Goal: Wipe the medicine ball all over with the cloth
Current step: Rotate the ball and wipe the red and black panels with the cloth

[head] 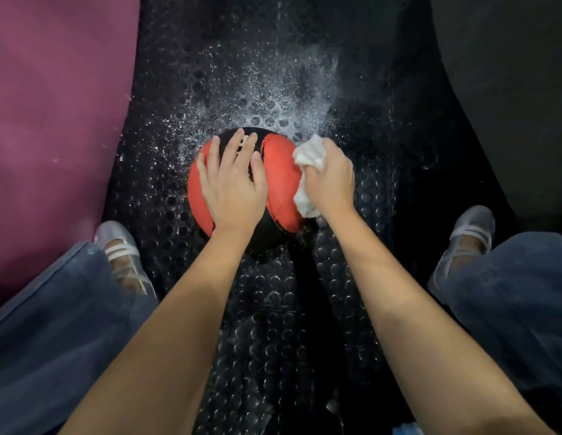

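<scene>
One medicine ball (281, 180), red panels split by black bands, is seen right in the middle of the view, sitting on a black studded floor mat (273, 309) between the person's two feet. The ball's top is covered by the left hand (232, 180), laid flat with the fingers spread and straight, pressed onto the black band and the left red panel, nothing gripped. Over on the ball's right flank, one white cloth (308, 155) is bunched up and clutched in the right hand (331, 180), fingers curled round it, and the cloth is pushed against the right red panel; a bit of it sticks out above the knuckles and a bit more hangs out below the palm. Two bare forearms are seen coming in from the bottom edge. Beyond the ball, the mat is speckled with a wide fan of white flecks or droplets (273, 89), thickest just behind the ball; which of the two they are cannot be told. Two pale strapped shoes are counted, a left shoe (122, 255) and a right shoe (468, 233), each below a blue trouser leg. One purple mat (53, 105) is seen lying along the left edge of the black one.
</scene>
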The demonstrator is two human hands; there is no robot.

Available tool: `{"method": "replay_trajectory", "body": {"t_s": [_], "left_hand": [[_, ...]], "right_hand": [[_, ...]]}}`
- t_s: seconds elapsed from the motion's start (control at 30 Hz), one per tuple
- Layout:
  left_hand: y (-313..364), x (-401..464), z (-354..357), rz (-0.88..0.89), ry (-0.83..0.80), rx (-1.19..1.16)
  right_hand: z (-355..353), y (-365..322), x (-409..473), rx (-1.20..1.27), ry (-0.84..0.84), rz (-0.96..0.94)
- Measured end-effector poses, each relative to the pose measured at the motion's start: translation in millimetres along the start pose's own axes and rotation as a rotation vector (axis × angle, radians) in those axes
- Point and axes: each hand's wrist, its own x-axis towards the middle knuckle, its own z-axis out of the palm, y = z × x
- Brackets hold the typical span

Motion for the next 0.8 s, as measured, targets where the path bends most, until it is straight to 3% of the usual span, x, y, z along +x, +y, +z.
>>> {"method": "replay_trajectory", "body": {"t_s": [0.07,0.2,0.37,0.53,0.6,0.7,0.8], "left_hand": [[5.0,-1.3,2.3,-0.016,0.023,0.01],[3.3,9.4,0.8,-0.049,-0.003,-0.007],[0.3,-5.0,-1.3,-0.022,0.023,-0.024],[-1.2,8.2,-2.2,-0.065,-0.01,-0.014],[-0.7,5.8,-2.0,-0.063,-0.009,-0.028],[2.9,-0.1,-0.5,-0.055,-0.002,-0.019],[4.5,8.4,-0.9,-0.072,-0.003,-0.017]], "right_hand": [[-0.5,-1.3,-1.5,-0.015,0.014,0.041],[1.6,-2.2,-49.1,0.041,0.059,-0.188],[3.6,21.9,-11.7,0.22,0.053,0.267],[12.3,3.1,-56.3,0.206,0.107,0.023],[13.7,10.0,-52.3,0.239,0.149,0.087],[10.0,24.8,-27.9,0.312,0.154,0.336],[10.5,12.3,-39.9,0.262,0.157,0.256]]}}
